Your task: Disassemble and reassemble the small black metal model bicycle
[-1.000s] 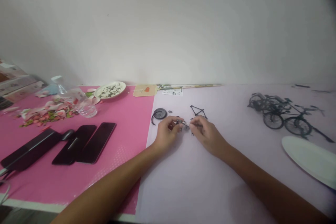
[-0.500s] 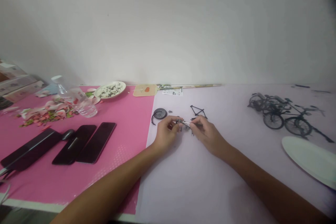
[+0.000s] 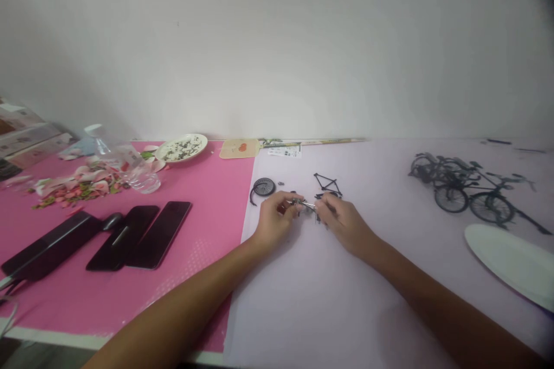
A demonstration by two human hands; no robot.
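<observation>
While left hand (image 3: 275,218) stays, right hand (image 3: 340,220) edges rightward.

A small dark part (image 3: 296,202) half hidden by the left hand (image 3: 274,220), too small to identify, model bicycles (image 3: 459,175) blurred at right, white plate (image 3: 513,262) cropped by the right edge, boxes (image 3: 41,150) by the left

Table (image 3: 52,338), pink cover (image 3: 216,202) left, pale cover (image 3: 294,300) right: filled plate (image 3: 205,143) near back edge, two phones (image 3: 159,236) nearer front edge, wheel (image 3: 264,187) and frame (image 3: 322,188) mid-table, toy bicycles (image 3: 467,185) toward right edge.
</observation>
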